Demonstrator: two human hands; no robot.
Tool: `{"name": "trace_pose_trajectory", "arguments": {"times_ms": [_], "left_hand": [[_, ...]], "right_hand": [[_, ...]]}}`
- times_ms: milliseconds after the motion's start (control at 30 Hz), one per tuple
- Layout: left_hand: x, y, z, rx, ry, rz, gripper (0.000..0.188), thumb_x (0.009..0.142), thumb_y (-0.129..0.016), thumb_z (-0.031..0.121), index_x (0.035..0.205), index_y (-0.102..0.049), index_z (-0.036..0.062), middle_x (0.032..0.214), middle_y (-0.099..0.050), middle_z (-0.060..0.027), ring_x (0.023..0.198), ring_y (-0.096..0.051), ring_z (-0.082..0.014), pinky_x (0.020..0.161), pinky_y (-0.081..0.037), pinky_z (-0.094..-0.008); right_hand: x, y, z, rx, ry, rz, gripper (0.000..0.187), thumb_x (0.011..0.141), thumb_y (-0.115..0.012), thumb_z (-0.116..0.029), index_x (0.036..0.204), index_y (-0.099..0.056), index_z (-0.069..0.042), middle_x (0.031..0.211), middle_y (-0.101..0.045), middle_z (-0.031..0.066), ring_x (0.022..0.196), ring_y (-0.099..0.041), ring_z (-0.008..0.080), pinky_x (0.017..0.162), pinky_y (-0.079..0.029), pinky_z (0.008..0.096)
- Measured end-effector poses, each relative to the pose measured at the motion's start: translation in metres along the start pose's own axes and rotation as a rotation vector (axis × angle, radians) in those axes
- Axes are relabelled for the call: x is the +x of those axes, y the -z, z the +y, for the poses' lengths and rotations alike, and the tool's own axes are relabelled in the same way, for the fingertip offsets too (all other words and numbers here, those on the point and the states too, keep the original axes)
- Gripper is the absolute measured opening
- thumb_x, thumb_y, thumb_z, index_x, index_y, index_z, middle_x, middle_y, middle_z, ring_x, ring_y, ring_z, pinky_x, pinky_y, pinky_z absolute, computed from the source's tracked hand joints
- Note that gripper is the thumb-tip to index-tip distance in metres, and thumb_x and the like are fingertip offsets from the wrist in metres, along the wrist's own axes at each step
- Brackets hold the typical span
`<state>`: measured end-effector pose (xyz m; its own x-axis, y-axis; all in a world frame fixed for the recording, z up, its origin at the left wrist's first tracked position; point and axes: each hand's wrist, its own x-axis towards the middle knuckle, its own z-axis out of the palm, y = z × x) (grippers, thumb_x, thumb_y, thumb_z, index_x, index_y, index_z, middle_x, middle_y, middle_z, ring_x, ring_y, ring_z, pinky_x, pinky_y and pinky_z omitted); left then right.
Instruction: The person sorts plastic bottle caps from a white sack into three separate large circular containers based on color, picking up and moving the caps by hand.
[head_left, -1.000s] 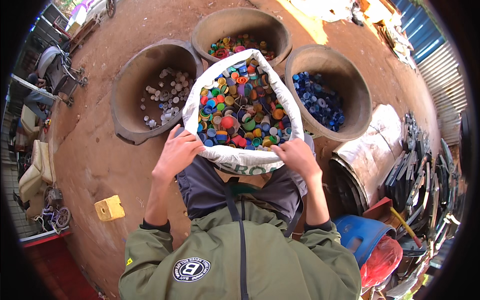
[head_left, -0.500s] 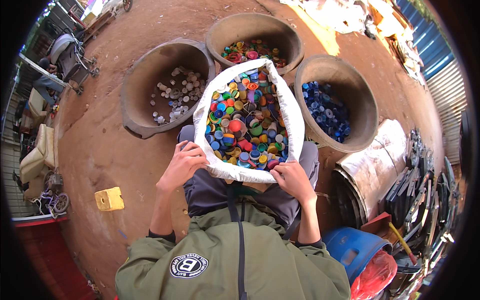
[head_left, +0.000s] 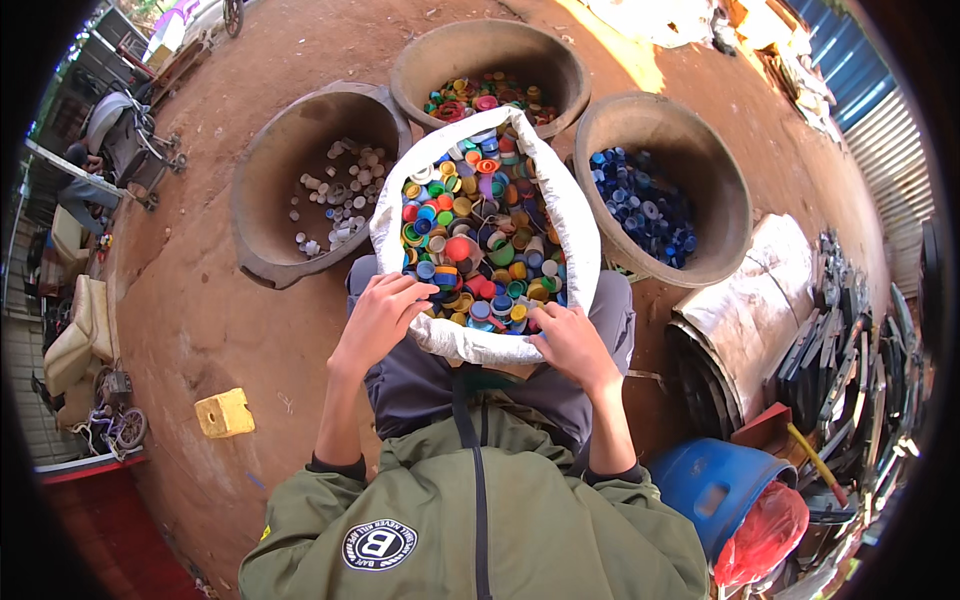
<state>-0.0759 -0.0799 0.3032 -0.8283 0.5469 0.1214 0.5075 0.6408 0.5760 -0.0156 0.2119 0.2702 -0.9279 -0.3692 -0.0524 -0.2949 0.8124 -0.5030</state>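
White sack [head_left: 582, 240] sits at the wearer's knees, mouth wide open, rim rolled outward. It's loaded with mixed-color bottle caps [head_left: 480, 225].

Left hand [head_left: 385, 312] is on the near left of the rim, fingers loosely spread and reaching in over the caps; no grip visible. Right hand [head_left: 572, 340] is on the near right of the rim, fingers bent over the edge; can't tell if it's pinching rim or a cap.

Three brown basins stand around the far side of the sack:
- left basin [head_left: 268, 185]: white caps [head_left: 360, 185]
- far basin [head_left: 480, 50]: mixed caps [head_left: 488, 97], reds, yellows and greens showing
- right basin [head_left: 712, 165]: blue caps [head_left: 640, 205]

All on red-brown dirt ground [head_left: 190, 310]. Yellow block [head_left: 225, 414] on the ground, left, well apart from the sack. Near right: blue container [head_left: 700, 485] on its side, red plastic bag [head_left: 765, 535] at its mouth. Rolled sheet [head_left: 755, 300] just beyond it; stacked dark strips [head_left: 825, 350] further right. Stroller [head_left: 122, 130] far left.
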Motion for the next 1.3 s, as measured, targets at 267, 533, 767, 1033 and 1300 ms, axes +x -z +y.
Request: {"name": "trace_pose_trajectory", "arguments": {"times_ms": [267, 533, 767, 1033, 1300], "left_hand": [[0.097, -0.048, -0.03, 0.182, 0.05, -0.317, 0.037, 0.085, -0.065, 0.014, 0.118, -0.054, 0.0019, 0.112, -0.059, -0.02, 0.103, -0.058, -0.0372, 0.087, -0.048, -0.044], [0.113, -0.123, -0.096, 0.291, 0.229, -0.235, 0.07, 0.072, -0.077, 0.032, 0.127, -0.047, 0.0008, 0.128, -0.042, -0.0307, 0.116, -0.049, -0.0448, 0.092, -0.047, -0.0498], [0.1, -0.137, -0.097, 0.213, 0.211, -0.126, 0.079, 0.067, -0.078, 0.028, 0.133, -0.043, 0.0013, 0.132, -0.031, -0.0374, 0.116, -0.047, -0.0505, 0.093, -0.046, -0.0491], [0.092, -0.138, -0.103, -0.081, 0.219, -0.009, 0.068, 0.067, -0.075, 0.016, 0.126, -0.041, 0.0066, 0.121, -0.04, -0.029, 0.11, -0.05, -0.0488, 0.093, -0.045, -0.0467], [0.09, -0.116, -0.102, -0.329, 0.284, -0.084, 0.065, 0.069, -0.067, 0.006, 0.131, -0.048, 0.0083, 0.121, -0.049, -0.019, 0.111, -0.053, -0.0301, 0.097, -0.042, -0.0363]], "right_hand": [[0.098, -0.022, 0.048, -0.018, -0.001, 0.069, 0.023, 0.077, -0.057, 0.002, 0.099, -0.053, 0.005, 0.098, -0.057, 0.0243, 0.094, -0.059, 0.0412, 0.082, -0.051, 0.0458], [0.146, -0.082, 0.089, 0.09, -0.33, 0.176, 0.059, 0.074, -0.066, -0.017, 0.126, -0.046, 0.004, 0.109, -0.055, 0.0329, 0.1, -0.059, 0.0454, 0.087, -0.05, 0.048], [0.153, -0.096, 0.071, 0.137, -0.249, 0.185, 0.068, 0.073, -0.072, -0.029, 0.131, -0.046, -0.002, 0.117, -0.058, 0.0251, 0.1, -0.06, 0.042, 0.089, -0.049, 0.0473], [0.151, -0.099, 0.077, 0.214, -0.153, 0.055, 0.055, 0.071, -0.068, -0.026, 0.117, -0.054, -0.001, 0.106, -0.062, 0.0262, 0.102, -0.058, 0.0429, 0.092, -0.046, 0.0468], [0.142, -0.095, 0.076, 0.376, -0.108, 0.041, 0.04, 0.072, -0.067, -0.023, 0.104, -0.059, 0.001, 0.103, -0.062, 0.0245, 0.099, -0.059, 0.0396, 0.087, -0.047, 0.045]]}}
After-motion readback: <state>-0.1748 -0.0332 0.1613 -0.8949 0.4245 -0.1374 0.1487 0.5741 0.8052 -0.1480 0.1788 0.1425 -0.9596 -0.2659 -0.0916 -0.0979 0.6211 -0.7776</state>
